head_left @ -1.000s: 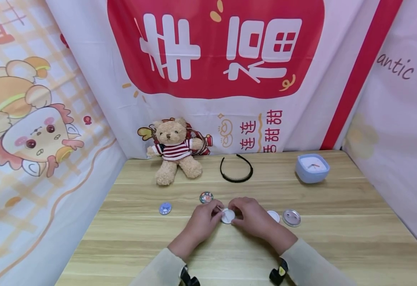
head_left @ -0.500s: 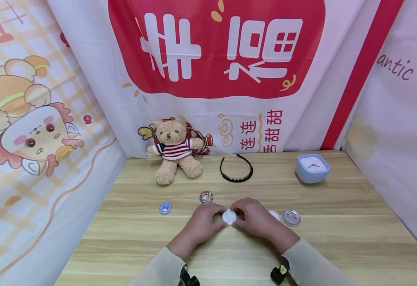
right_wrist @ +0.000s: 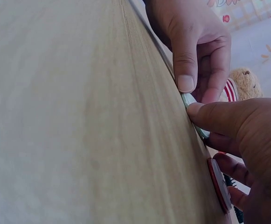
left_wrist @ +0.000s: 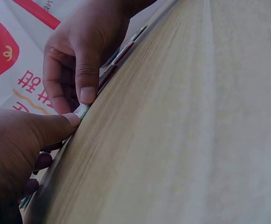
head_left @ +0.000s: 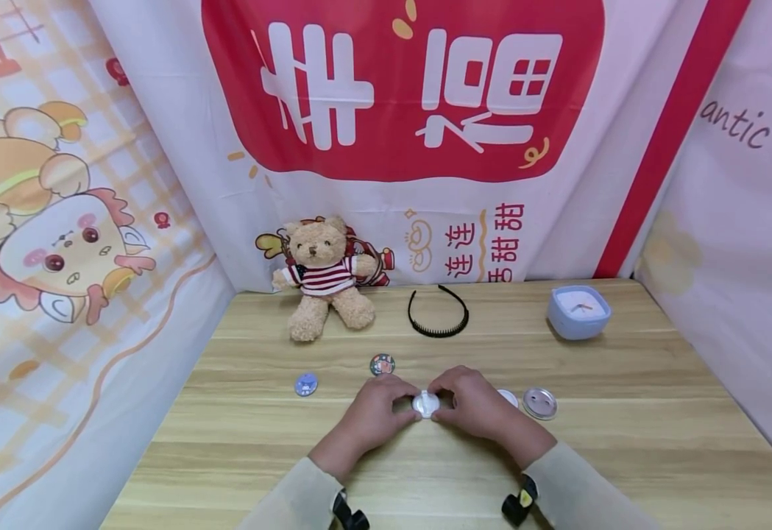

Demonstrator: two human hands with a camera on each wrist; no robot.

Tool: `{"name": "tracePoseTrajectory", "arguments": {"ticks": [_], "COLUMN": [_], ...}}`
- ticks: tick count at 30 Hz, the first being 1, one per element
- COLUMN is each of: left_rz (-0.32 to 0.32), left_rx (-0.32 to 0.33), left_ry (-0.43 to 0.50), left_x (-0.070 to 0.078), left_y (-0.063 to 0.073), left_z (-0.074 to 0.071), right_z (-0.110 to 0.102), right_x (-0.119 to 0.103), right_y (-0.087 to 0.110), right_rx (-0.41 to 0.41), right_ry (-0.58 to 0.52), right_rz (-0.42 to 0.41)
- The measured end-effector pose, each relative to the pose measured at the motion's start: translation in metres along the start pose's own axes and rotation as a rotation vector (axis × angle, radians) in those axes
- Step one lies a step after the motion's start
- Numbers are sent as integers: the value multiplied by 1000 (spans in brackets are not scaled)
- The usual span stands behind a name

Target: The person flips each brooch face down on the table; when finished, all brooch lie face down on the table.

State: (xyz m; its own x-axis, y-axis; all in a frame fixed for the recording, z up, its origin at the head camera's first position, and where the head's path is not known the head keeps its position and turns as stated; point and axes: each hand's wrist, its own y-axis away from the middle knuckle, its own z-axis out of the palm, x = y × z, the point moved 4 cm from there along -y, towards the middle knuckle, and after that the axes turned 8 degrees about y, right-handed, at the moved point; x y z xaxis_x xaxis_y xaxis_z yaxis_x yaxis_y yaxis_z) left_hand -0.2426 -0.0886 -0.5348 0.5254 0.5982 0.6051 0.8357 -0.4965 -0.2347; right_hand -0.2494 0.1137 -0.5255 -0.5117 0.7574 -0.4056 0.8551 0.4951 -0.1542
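A small round pin badge lies back side up low over the table, its pale back toward the head camera. My left hand pinches its left edge between thumb and fingers. From the right, my right hand pinches the opposite edge the same way. In the right wrist view the badge shows a greenish rim, partly hidden by the thumbs. Just behind my right hand, a white disc-shaped badge is partly covered, and a larger silver badge back lies beside it.
A blue badge and a dark patterned badge lie to the left on the wooden table. Behind are a teddy bear, a black toothed headband and a light-blue square container. Printed cloth hangs at the back.
A thin pin stood out at the badge's left a second ago and no longer does. My left fingers have shifted to the badge's edge, and the badge has moved slightly right and nearer.
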Motion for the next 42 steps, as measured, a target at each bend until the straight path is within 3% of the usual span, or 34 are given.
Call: {"name": "tracePoseTrajectory", "arguments": {"ticks": [13,17,19,22,26,29,35,42], "left_rz": [8,-18,-47,-85,-140,-196,-289,-333], "left_rx": [2,2,21,104,235,276,264,231], "left_ry": [-4,8,14,15,4,2,-3,40], "left_x": [-2,-1,-2,-5,-14,-25,-50,-69], "left_y": [0,0,0,-1,-4,-7,-13,-19], "left_z": [1,0,-1,-8,-19,-25,-32,-36], "right_z": [-2,-2,-2,-2,-1,-2,-1,0], "right_x": [-2,-2,-2,-1,-1,-1,-2,0], "right_y": [3,3,3,3,3,3,3,3], "right_rx": [15,19,21,30,33,30,25,13], "right_ry": [14,26,31,40,31,22,18,21], "right_rz": [-60,-71,-76,-89,-90,-83,-74,-52]}}
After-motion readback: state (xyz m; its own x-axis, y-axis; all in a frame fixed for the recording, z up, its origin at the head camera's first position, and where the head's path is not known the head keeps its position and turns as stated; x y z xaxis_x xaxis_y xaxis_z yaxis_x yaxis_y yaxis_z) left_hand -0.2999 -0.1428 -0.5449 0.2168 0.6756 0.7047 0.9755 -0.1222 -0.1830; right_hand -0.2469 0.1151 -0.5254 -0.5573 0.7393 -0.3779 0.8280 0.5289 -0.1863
